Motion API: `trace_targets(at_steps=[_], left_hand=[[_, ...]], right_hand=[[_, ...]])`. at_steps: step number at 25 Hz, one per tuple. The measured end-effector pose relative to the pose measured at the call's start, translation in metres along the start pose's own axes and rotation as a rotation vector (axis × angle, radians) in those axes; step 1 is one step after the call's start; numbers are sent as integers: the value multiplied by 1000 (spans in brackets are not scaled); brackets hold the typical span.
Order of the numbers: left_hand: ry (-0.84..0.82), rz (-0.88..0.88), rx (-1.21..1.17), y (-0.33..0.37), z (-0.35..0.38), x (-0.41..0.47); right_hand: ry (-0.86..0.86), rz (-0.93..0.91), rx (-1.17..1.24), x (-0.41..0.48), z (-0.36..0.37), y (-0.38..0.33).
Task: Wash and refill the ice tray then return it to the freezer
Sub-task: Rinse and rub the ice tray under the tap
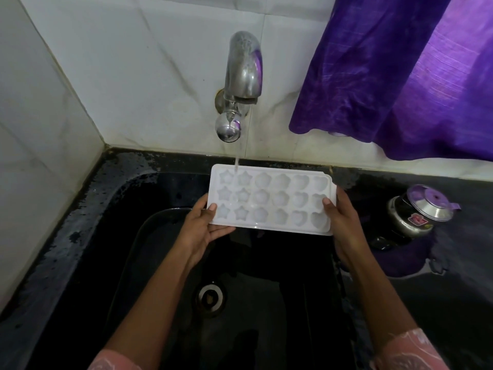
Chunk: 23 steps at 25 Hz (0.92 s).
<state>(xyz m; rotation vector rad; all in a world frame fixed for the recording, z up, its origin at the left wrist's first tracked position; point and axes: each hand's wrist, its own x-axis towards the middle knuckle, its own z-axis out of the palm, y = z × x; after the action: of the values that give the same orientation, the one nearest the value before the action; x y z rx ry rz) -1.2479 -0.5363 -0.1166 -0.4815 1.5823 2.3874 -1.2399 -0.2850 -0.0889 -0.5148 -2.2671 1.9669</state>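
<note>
I hold a white ice tray (270,200) with star, round and heart shaped cells level over the black sink (165,263). My left hand (205,225) grips its left end, thumb on top and fingers underneath. My right hand (341,217) grips the right end the same way. A thin stream of water runs from the steel tap (241,78) into a cell in the tray's far left corner.
A drain (210,297) sits in the sink's bottom. On the wet black counter to the right stands a small steel pot with a lid (418,209). A purple curtain (394,70) hangs over the back wall at right. White tiled walls close the left and back.
</note>
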Motion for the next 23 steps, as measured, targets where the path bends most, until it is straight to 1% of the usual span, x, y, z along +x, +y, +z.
trace_targets(at_steps=[7, 13, 17, 20, 23], left_hand=[[149, 80, -7, 11, -33, 4], [348, 136, 48, 21, -83, -9], [476, 144, 77, 27, -109, -15], [529, 138, 73, 27, -125, -21], [526, 129, 78, 23, -129, -25]], right_hand=[[-69, -4, 56, 11, 48, 3], [-234, 45, 39, 2, 105, 14], [-298, 92, 19, -10, 136, 9], [-341, 104, 5, -21, 149, 3], [-351, 117, 23, -28, 146, 1]])
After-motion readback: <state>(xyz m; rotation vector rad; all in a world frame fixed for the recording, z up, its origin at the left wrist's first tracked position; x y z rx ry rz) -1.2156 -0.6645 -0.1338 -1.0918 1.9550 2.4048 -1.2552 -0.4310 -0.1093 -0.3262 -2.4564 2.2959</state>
